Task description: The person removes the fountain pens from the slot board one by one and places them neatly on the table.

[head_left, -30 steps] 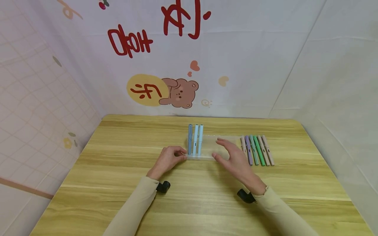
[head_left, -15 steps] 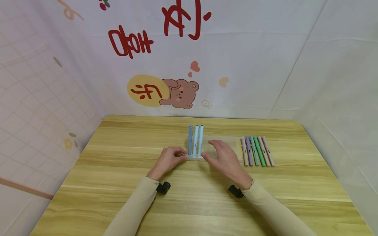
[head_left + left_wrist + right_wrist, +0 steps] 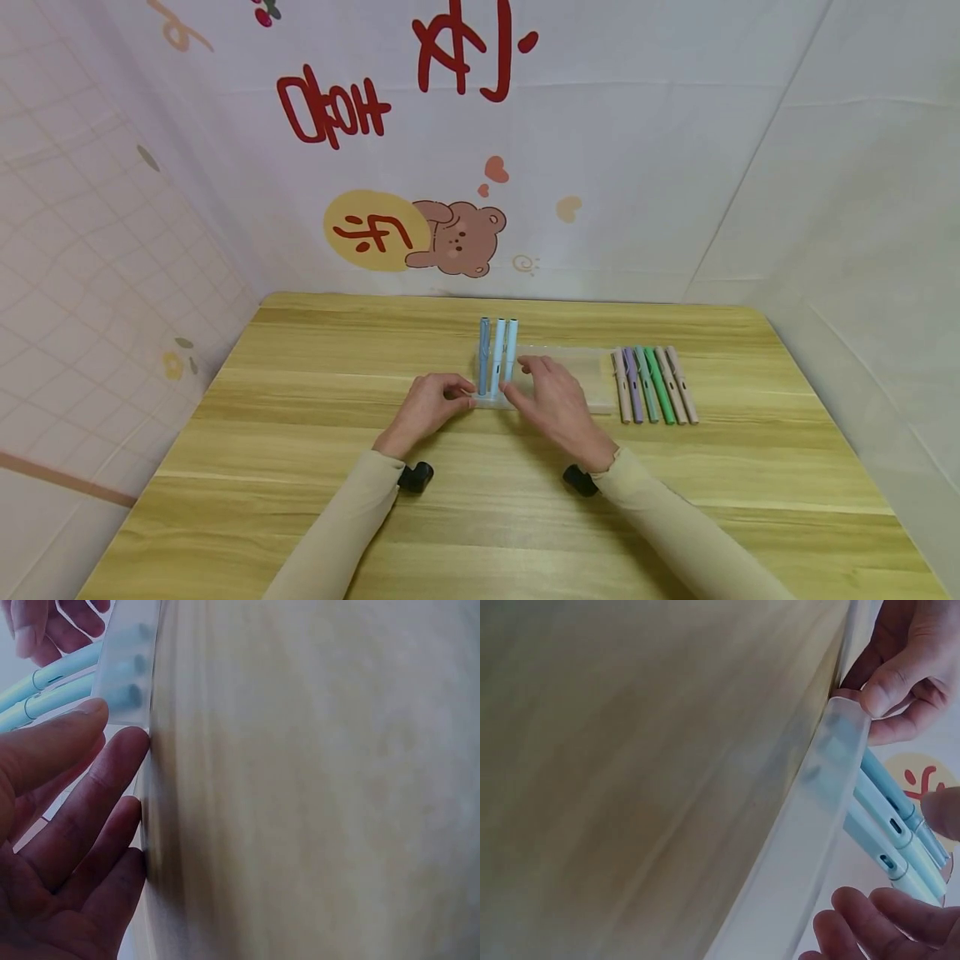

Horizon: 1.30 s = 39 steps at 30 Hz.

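A clear plastic pen holder (image 3: 600, 409) stands on the table with three capped pens upright at its left end: one grey-blue pen (image 3: 483, 358) and two pale blue pens (image 3: 497, 354). My left hand (image 3: 429, 410) holds the holder's left end, thumb and forefinger at its corner. Close to the pale pens is my right hand (image 3: 557, 406), thumb in front and fingers spread apart. In the right wrist view a gap shows between its fingertips (image 3: 851, 904) and the pale pens. The left wrist view shows the pens' lower ends through the frosted front strip (image 3: 124, 675).
To the right of the holder several pens lie side by side on the wooden table (image 3: 450, 533), among them a purple pen (image 3: 633, 385), a green pen (image 3: 660, 385) and beige ones. A printed cloth with a bear (image 3: 465, 237) hangs behind the table.
My right hand has moved left along the holder, from its right part to the pale blue pens. The left hand has stayed at the holder's left end. The pens have not moved.
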{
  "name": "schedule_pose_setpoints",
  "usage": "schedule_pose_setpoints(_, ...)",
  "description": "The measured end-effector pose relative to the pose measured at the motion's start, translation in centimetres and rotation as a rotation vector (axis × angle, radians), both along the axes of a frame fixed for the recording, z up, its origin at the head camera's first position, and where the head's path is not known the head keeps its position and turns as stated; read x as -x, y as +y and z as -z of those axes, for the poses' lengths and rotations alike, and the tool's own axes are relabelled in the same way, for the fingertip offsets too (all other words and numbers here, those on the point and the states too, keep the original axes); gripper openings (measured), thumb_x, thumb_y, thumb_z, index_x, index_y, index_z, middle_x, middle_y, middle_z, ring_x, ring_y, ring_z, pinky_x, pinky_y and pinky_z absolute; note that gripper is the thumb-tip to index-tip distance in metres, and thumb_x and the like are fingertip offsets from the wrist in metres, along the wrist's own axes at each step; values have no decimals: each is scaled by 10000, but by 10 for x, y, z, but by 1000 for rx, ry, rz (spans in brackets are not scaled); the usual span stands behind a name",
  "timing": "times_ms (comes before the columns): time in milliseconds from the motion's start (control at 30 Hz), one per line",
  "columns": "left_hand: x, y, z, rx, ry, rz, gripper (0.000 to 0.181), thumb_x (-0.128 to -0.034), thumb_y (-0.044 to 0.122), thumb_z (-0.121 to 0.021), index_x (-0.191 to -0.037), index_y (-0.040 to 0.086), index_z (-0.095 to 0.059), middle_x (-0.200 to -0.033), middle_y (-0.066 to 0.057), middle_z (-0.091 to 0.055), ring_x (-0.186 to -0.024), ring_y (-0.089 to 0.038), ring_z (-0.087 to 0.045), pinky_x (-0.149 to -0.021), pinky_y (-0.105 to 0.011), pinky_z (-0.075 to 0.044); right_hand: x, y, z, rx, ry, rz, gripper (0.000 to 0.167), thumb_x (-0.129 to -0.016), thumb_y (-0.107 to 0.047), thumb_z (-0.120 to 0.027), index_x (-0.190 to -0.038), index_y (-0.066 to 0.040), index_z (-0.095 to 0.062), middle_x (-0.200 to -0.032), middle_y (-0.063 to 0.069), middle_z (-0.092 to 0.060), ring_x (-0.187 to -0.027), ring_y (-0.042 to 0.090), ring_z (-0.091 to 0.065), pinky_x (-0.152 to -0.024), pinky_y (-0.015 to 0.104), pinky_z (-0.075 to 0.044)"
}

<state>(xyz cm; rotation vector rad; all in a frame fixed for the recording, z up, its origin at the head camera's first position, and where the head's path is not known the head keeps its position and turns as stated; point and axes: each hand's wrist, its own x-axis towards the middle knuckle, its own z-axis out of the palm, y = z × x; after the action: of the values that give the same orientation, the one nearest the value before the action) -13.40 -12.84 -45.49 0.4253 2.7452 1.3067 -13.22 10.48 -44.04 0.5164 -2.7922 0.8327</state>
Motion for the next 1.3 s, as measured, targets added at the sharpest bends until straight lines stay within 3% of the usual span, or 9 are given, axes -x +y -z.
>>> schedule_pose_setpoints(500,1,1,0,11,-12,-16,128,-907,137,-815,-1032,119,-802,-890,39,-767,-819,-87,-693,-851,-396,-557,13,-8,3,182,-102,61,326,-982,-326,-730,-1147,-49,-684,-919,11,-732,-841,189,-686,-801,451,-540)
schedule_pose_setpoints(767,1,2,0,9,-6,-16,130,-901,131,-820,-1028,113,-802,-890,31,-768,-813,-85,-694,-842,-386,-557,16,-9,4,239,-157,89,270,-965,-293,-757,-1096,-68,-687,-915,10,-726,-845,179,-682,-805,425,-529)
schedule_pose_setpoints(1100,1,1,1,4,3,-11,129,-903,133,-818,-1030,113,-802,-884,31,-768,-808,-88,-696,-832,-381,-558,17,-11,4,274,-161,99,234,-954,-279,-769,-1039,-71,-702,-885,15,-731,-792,155,-674,-735,383,-535)
schedule_pose_setpoints(1300,1,1,1,16,1,-15,127,-903,139,-818,-1027,116,-803,-872,40,-764,-811,-84,-689,-840,-383,-550,16,-10,4,296,-160,108,226,-959,-269,-762,-1043,-67,-707,-909,30,-741,-819,167,-686,-756,390,-542)
